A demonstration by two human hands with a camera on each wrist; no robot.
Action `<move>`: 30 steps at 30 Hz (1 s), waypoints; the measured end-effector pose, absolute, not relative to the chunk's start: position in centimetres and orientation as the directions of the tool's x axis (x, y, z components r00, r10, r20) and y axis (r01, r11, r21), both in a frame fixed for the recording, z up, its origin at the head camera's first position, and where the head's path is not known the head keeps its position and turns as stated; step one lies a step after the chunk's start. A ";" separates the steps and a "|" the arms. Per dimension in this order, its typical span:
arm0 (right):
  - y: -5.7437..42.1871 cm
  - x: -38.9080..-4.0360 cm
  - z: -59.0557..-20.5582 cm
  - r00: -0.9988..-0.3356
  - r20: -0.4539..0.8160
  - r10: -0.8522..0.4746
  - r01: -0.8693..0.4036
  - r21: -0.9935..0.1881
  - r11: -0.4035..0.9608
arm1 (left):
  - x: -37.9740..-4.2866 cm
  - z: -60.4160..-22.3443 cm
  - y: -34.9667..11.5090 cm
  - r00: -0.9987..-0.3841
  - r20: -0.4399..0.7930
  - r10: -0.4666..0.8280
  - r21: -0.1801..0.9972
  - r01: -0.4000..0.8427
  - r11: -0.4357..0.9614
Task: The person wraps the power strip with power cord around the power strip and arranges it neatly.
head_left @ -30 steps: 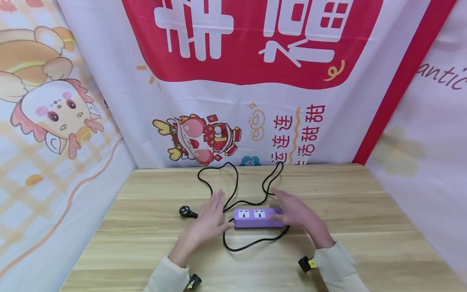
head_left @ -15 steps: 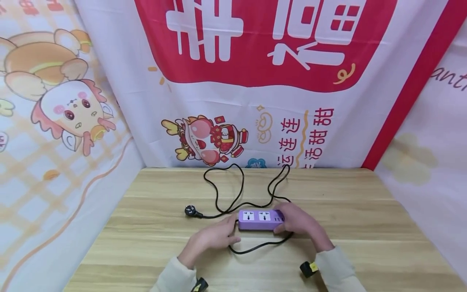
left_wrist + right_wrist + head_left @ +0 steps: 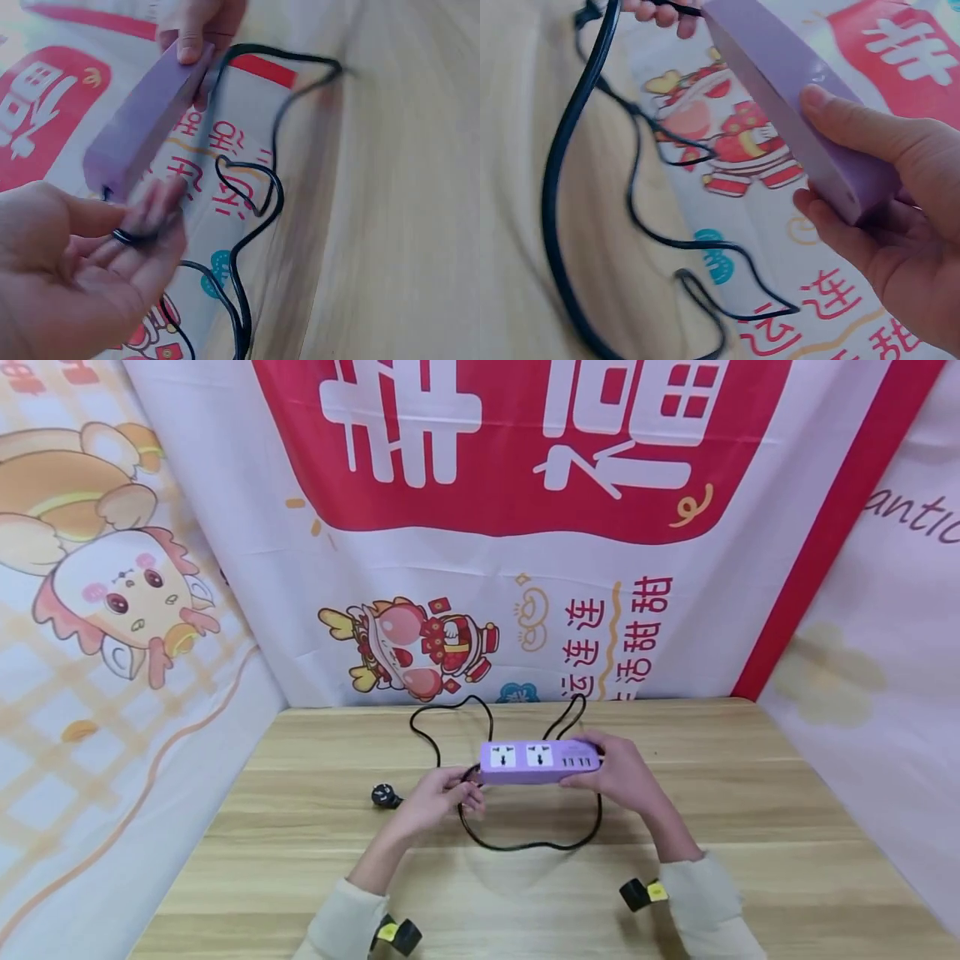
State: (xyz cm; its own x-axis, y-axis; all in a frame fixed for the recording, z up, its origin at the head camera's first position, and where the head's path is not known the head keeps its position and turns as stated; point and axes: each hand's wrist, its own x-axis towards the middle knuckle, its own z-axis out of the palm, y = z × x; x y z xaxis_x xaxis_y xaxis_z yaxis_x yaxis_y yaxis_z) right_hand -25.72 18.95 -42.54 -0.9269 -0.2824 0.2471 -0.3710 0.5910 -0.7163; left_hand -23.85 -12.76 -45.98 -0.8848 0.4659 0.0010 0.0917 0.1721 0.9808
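Observation:
A purple power strip [image 3: 540, 775] with two white sockets and a row of small USB ports is held above the table. My right hand [image 3: 624, 772] grips its right end, thumb on the near side, as the right wrist view shows with the strip [image 3: 787, 67] close up. At the other end, my left hand [image 3: 429, 802] pinches the black cord [image 3: 135, 238] with curled fingers, just where it leaves the strip. Part of the cord [image 3: 517, 848] hangs in a loop below the strip. The black plug [image 3: 383, 795] lies on the table left of my left hand.
More of the cord [image 3: 415, 718] lies in loops toward the back edge of the wooden table [image 3: 315, 860]. A printed cloth wall [image 3: 540, 560] stands right behind it, with further printed cloths at both sides.
My right hand has taken hold of the strip and raised it from the table. My left hand, open at first, has closed on the cord at the strip's left end.

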 end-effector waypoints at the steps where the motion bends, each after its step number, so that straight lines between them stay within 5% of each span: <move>1: 19.2 -25.8 -42.2 -0.935 0.254 -0.248 -0.353 -0.732 0.582 | -23.9 -45.9 -12.8 -0.885 -0.007 0.466 0.994 0.047 0.104; 9: 19.5 -26.3 -40.6 -0.951 0.301 -0.065 -0.294 -0.827 0.478 | -23.2 -44.2 -11.4 -0.866 0.112 0.488 0.887 -0.135 -0.442; 15: 17.9 -26.3 -41.2 -0.966 0.257 -0.036 -0.248 -0.873 0.421 | -22.5 -43.1 -9.6 -0.847 0.276 0.454 0.743 -0.112 -0.660; 26: 16.1 -25.0 -40.5 -0.962 0.177 -0.206 -0.210 -0.966 0.148 | -22.9 -44.3 -7.0 -0.615 0.528 0.586 0.839 0.269 -0.473; 30: 15.9 -24.5 -40.1 -0.939 0.199 -0.281 -0.230 -0.970 0.082 | -23.7 -44.3 -7.6 -0.610 0.529 0.590 0.848 0.383 -0.366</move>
